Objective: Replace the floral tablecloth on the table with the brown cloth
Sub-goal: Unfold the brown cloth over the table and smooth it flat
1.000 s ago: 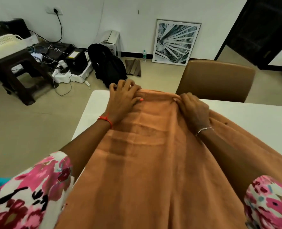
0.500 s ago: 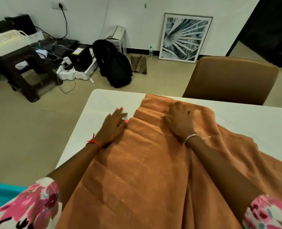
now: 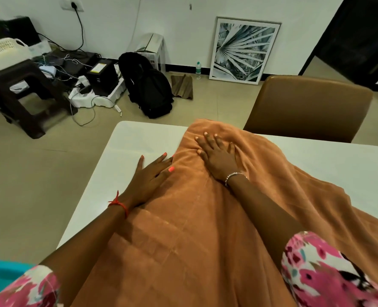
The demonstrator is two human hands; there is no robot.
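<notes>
White counter (image 3: 350, 165) first, with the brown cloth (image 3: 205, 229) lying rumpled along it from the near edge to the far edge. Right hand (image 3: 218, 156) lies flat, grip open wide, palm pressing the cloth. Left hand (image 3: 149, 176) is flat too, fingers splayed across the cloth's left edge onto the counter. Half a second ago both sat closer in; a second ago they pinched the far hem.

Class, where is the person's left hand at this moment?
The left hand lies flat at the brown cloth's left edge, partly on the bare white table.
</notes>
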